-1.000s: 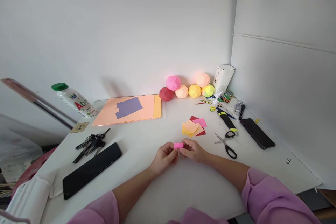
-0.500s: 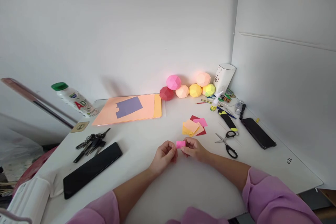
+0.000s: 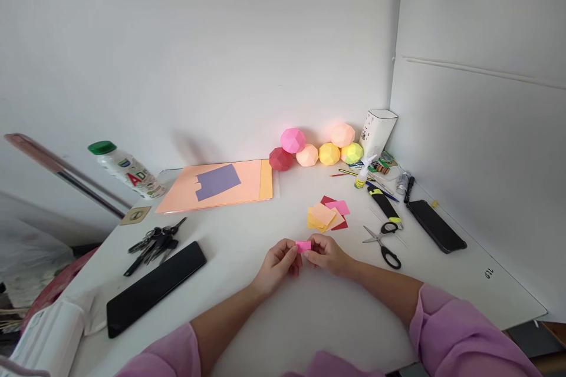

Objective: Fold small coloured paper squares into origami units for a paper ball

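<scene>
A small folded piece of pink paper (image 3: 303, 246) is held up over the white table between my two hands. My left hand (image 3: 282, 261) pinches its left end between thumb and fingers. On the other end, the thumb and fingers of my right hand (image 3: 326, 254) are closed. Just beyond my hands lies a loose pile of small paper squares (image 3: 325, 215) in peach, yellow, pink and dark red. Black-handled scissors (image 3: 384, 244) rest with their blades apart to the right of my right hand.
Faceted paper balls (image 3: 293, 141) stand against the back wall. A glue bottle (image 3: 361, 177), a utility knife (image 3: 384, 204) and a black phone case (image 3: 435, 226) are at right. At left are peach sheets (image 3: 177, 191), keys (image 3: 154, 245), a black phone (image 3: 157, 288) and a white bottle (image 3: 132, 172).
My left fingers came off the pink paper half a second ago while my right hand kept it. Now both hands grip it again, and it has shifted slightly left.
</scene>
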The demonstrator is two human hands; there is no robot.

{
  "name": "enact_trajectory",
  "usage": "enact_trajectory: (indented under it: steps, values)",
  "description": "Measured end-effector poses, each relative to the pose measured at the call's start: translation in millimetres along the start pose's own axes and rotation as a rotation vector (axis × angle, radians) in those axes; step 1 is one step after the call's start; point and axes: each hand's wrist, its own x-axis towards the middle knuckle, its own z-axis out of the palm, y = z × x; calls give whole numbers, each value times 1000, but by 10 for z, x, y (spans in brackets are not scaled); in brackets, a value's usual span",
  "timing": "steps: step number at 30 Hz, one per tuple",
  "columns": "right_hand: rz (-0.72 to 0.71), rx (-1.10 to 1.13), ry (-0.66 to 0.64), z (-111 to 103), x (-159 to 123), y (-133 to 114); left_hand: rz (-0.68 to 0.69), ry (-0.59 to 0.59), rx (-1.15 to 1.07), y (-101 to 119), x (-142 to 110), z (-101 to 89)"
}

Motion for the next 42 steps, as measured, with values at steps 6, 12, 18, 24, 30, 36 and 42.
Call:
enact_trajectory:
  steps: [6, 12, 18, 24, 30, 36, 42]
  values:
    - [-4, -20, 1, 16, 1, -7, -9, 25, 2, 8, 2, 15]
    - [-12, -27, 10, 17, 0, -22, -9, 51, -29, -9, 8, 27]
    - [-82, -125, 55, 16, -1, 42, 3, 40, -46, -33, 19, 10]
    - [-223, -313, 179, 85, -14, 68, -14, 21, -31, 11, 16, 7]
    - [-418, -522, 271, 105, -38, 93, -18, 38, -29, 8, 14, 11]
    - [-507, -514, 264, 98, -52, 77, -2, 71, -43, -10, 24, 2]
    - [-689, -552, 197, 74, -19, 110, -4, 89, -40, -7, 30, 1]
